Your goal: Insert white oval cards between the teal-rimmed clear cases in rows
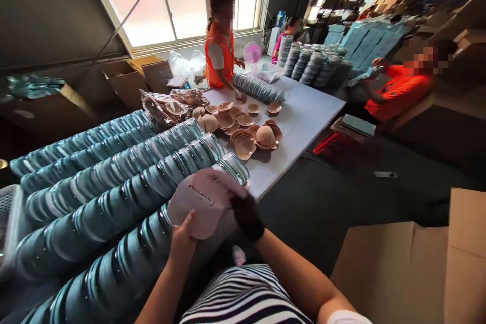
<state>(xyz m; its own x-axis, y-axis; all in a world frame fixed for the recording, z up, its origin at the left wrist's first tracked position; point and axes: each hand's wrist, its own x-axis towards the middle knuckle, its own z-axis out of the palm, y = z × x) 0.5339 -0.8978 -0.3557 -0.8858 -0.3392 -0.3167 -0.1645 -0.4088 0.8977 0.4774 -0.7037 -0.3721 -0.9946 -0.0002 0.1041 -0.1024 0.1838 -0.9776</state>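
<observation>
Both hands work on one pale pink rounded card disc with a line of dark script (203,202), held up just off the near edge of the white tabletop (311,111). The left hand (182,240), bare, pinches the disc's lower rim between thumb and fingers. The right hand (245,215), in a black fingerless glove, closes over the disc's right edge; whether its fingers curl behind the disc cannot be told. The disc sits directly in front of the nearest of several long rows of round teal-rimmed clear lids packed on edge (114,182), which fill the left half of the tabletop and run from the near left corner toward the middle. Beyond the rows, at mid-tabletop, lie loose tan moulded cups (258,136), some stacked, some scattered singly, with clear plastic bags of more cups (167,104) at the left edge. A shorter row of grey-blue lids (261,90) lies toward the far edge. A co-worker in an orange vest (219,55) stands at the far edge, one hand down on the tabletop. A second person in an orange shirt (398,91) sits off the right edge. Brown cardboard boxes (410,263) stand on the floor at near right.
</observation>
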